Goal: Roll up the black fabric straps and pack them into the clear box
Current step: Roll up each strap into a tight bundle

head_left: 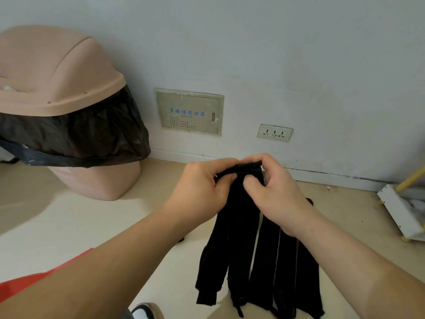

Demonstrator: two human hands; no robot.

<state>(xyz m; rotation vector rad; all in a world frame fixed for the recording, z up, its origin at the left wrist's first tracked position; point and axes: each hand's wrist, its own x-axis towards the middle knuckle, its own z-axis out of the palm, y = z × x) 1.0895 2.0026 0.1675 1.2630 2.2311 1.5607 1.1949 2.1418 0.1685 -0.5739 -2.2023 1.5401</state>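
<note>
Item: black fabric straps [266,259], several, bunched at their top ends and hanging loose toward the floor [69,222] in front of us. We judge them light, limp and unlikely to slip; best taken at one end and wound tight.

Held by: left hand [202,187] and right hand [273,189], fingers and thumbs curled, pinching the gathered top edge.

Nearby: pink lidded bin [57,77] with black liner, wall panel [189,111], socket [274,132].

Not made out: the clear box; the strap count; lower ends, partly cut off at the frame's edge.
</note>
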